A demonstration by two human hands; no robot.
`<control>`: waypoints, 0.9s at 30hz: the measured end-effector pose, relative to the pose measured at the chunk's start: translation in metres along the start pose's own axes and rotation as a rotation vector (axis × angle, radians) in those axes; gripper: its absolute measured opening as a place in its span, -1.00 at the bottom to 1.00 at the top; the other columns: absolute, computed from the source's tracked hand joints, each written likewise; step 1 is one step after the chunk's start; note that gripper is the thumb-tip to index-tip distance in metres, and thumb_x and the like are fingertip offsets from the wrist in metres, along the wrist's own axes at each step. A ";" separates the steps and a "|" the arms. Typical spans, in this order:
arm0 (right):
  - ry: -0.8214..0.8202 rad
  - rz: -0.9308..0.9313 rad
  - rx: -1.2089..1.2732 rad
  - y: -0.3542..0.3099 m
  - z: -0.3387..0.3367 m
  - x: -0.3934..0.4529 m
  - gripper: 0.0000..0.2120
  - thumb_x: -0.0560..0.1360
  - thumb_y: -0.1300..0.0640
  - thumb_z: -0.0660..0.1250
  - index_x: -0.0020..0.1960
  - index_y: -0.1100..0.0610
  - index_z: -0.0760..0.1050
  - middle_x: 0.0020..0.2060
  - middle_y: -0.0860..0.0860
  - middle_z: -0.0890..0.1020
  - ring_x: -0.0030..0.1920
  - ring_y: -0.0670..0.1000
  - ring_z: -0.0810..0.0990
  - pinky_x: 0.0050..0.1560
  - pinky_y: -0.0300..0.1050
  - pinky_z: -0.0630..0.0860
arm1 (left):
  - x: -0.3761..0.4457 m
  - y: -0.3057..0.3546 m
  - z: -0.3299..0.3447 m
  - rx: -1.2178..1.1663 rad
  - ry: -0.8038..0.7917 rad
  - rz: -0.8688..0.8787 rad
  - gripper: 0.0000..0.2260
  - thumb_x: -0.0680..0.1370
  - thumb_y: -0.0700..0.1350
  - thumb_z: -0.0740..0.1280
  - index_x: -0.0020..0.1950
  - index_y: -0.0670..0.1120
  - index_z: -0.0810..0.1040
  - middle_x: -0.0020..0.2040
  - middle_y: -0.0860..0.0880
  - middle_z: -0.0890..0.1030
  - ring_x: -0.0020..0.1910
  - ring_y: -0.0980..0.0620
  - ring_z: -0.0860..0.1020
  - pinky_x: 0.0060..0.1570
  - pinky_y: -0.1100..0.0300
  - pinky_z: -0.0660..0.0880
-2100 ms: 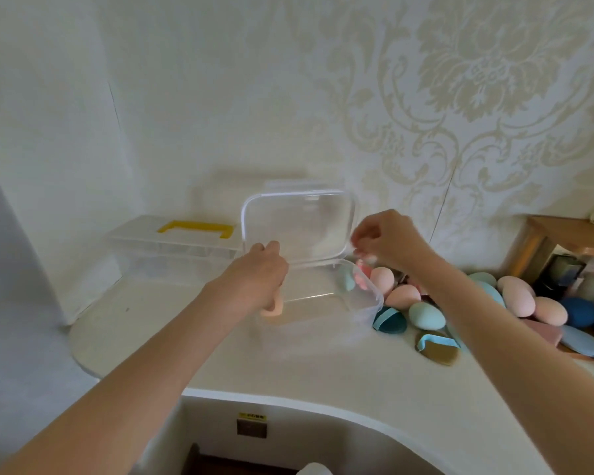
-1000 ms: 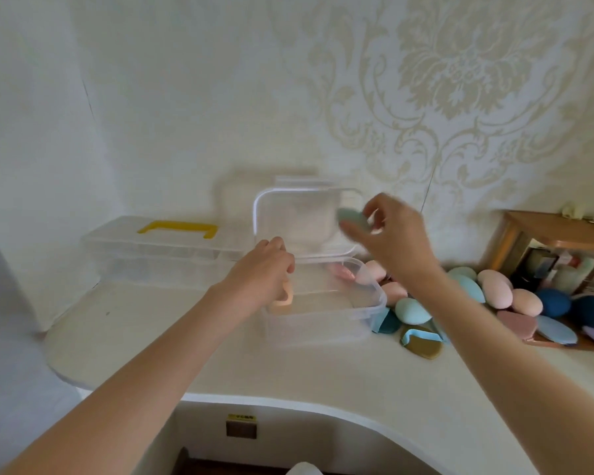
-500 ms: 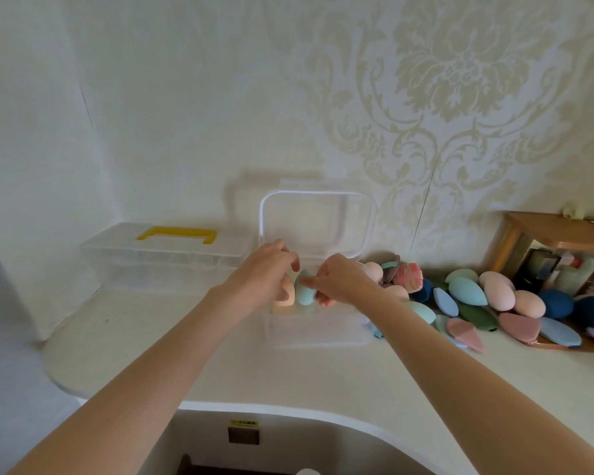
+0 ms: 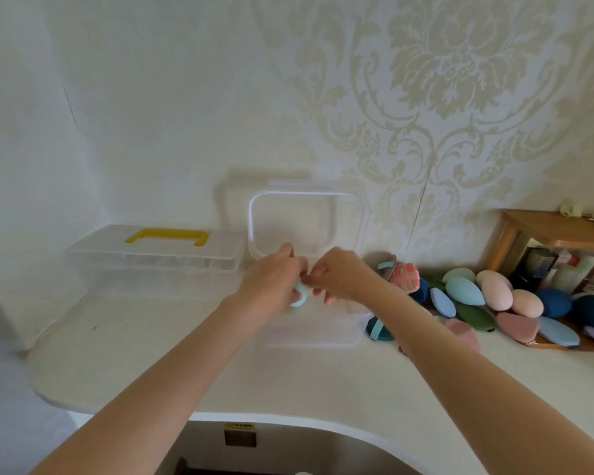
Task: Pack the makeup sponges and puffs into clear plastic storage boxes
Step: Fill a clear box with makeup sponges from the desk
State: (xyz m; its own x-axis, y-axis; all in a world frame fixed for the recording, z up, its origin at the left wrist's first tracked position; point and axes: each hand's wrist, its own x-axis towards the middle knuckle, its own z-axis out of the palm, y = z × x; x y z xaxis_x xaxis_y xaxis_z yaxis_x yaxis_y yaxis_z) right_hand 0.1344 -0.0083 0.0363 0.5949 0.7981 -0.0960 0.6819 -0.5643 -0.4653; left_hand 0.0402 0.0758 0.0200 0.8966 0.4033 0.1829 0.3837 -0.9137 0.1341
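Both my bare forearms reach forward and converge, so that my left hand (image 4: 271, 281) and right hand (image 4: 340, 274) meet knuckle to knuckle in front of me. My left fingers (image 4: 294, 293) are curled downward with the back of the hand up. My right fingers (image 4: 318, 275) are bent too, tips pointing toward the left hand and nearly touching it.

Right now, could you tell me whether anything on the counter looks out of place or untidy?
Nothing looks damaged or spilled. The sponges and puffs lie in a loose heap to the right of the open clear box, still unpacked.
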 end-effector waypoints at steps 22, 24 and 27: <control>0.448 0.035 -0.107 0.060 -0.053 -0.001 -0.75 0.52 0.20 0.18 0.15 0.26 0.49 0.00 0.19 0.54 -0.03 0.19 0.55 -0.07 -0.01 0.49 | 0.003 -0.003 0.009 -0.026 0.014 -0.031 -0.69 0.47 -0.18 0.32 0.20 -0.07 0.46 0.19 -0.06 0.37 0.10 -0.08 0.49 -0.10 0.16 0.38; 0.538 0.012 0.019 0.047 -0.066 -0.012 -0.77 0.52 0.11 0.21 0.07 0.23 0.50 -0.13 0.12 0.57 -0.16 0.10 0.54 -0.23 -0.11 0.43 | 0.004 -0.002 0.009 -0.025 0.013 -0.038 -0.67 0.47 -0.18 0.31 0.23 -0.07 0.44 0.20 -0.07 0.36 0.11 -0.08 0.49 -0.08 0.13 0.40; 0.516 -0.001 0.074 0.032 -0.069 -0.020 -0.67 0.51 0.00 0.26 0.03 0.29 0.54 -0.18 0.16 0.63 -0.27 0.10 0.52 -0.32 -0.17 0.37 | 0.003 0.000 0.010 0.008 0.028 -0.081 -0.61 0.47 -0.18 0.31 0.29 -0.06 0.38 0.21 -0.09 0.35 0.15 -0.11 0.48 0.00 0.05 0.46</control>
State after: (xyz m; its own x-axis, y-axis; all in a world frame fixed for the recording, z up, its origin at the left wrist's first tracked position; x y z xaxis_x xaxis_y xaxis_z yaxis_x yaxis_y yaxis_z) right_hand 0.1736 -0.0566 0.0840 0.7392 0.5800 0.3422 0.6619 -0.5321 -0.5279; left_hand 0.0454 0.0769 0.0113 0.8561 0.4770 0.1988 0.4563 -0.8784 0.1423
